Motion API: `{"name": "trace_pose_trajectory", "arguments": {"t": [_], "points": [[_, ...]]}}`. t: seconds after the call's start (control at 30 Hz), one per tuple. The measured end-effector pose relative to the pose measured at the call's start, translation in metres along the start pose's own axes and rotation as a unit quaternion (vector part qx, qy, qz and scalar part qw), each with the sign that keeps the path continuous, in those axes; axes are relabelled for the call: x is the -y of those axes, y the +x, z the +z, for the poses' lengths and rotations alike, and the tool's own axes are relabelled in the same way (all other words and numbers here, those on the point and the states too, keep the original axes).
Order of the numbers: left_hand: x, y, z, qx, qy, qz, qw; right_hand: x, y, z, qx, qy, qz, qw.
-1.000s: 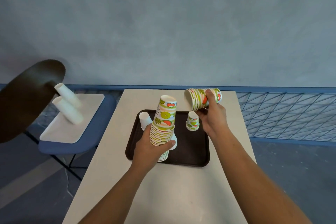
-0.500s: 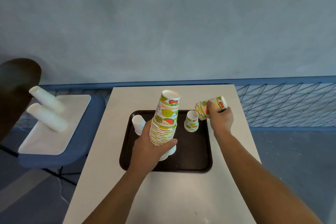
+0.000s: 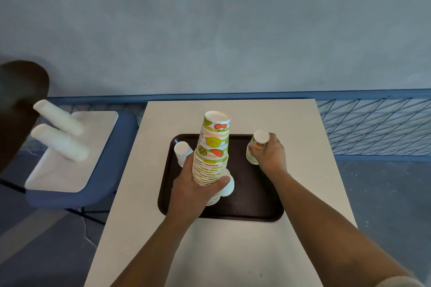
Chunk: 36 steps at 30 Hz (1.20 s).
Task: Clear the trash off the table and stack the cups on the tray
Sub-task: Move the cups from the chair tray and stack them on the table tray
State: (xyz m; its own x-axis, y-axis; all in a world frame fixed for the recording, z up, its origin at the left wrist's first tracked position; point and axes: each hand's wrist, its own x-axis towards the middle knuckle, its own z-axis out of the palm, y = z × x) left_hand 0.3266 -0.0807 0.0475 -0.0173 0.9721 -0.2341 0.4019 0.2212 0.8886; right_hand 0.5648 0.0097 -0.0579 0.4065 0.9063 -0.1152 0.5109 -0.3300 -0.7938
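Far left, off the tabletop: a dark blurred shape (image 3: pixel 21 105) sat at the frame edge, couldn't tell what it was. Next to it, two white cup stacks (image 3: pixel 58 117) sat on a white board (image 3: pixel 77 158), which lay on a blue chair (image 3: pixel 109 177) just beside the tabletop's left edge. The tabletop (image 3: pixel 233 258) carried a brown tray (image 3: pixel 256 205), roughly centred side to side and nearer the far edge than the near one. In the tray's far-left corner a white cup (image 3: pixel 181 149) stood upside down. Your left hand (image 3: pixel 193 190) was wrapped round the lower half of the tall stack (image 3: pixel 214 147) of fruit-print cups, fingers behind, thumb curled across the front: full grip. That stack was upside down and close to upright, over the tray's left-middle. Its lowest rims showed below your thumb, but I couldn't tell whether they touched the tray. A second white cup (image 3: pixel 229 187) sat just right of the stack's base, right against your thumb. Your right hand (image 3: pixel 271 155) gripped the short stack (image 3: pixel 251 154), same print, from its right side, fingers curled round the upper part, closed base up. It was near the tray's right edge toward the far-right corner, lower rim at tray level; contact not confirmable. Past the tabletop's right edge ran a blue mesh railing (image 3: pixel 373 128).
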Motion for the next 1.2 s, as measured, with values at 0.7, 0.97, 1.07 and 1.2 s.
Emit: {"name": "trace_pose_trajectory", "arguments": {"t": [0.7,0.97,1.07,1.2], "points": [[-0.030,-0.050,0.014,-0.014,0.027,0.023,0.999,0.096,-0.073,-0.096,0.076,0.137,-0.108,0.982],[-0.043,-0.077,0.026,-0.013,0.025,0.026,0.999,0.135,-0.123,-0.137,0.265,0.140,-0.173,0.938],[-0.045,-0.082,0.029,-0.013,0.013,0.024,1.000,0.138,-0.132,-0.141,0.261,0.117,-0.190,0.939],[-0.049,-0.087,0.031,-0.018,0.019,0.025,0.999,0.141,-0.140,-0.143,0.231,0.096,-0.207,0.946]]}}
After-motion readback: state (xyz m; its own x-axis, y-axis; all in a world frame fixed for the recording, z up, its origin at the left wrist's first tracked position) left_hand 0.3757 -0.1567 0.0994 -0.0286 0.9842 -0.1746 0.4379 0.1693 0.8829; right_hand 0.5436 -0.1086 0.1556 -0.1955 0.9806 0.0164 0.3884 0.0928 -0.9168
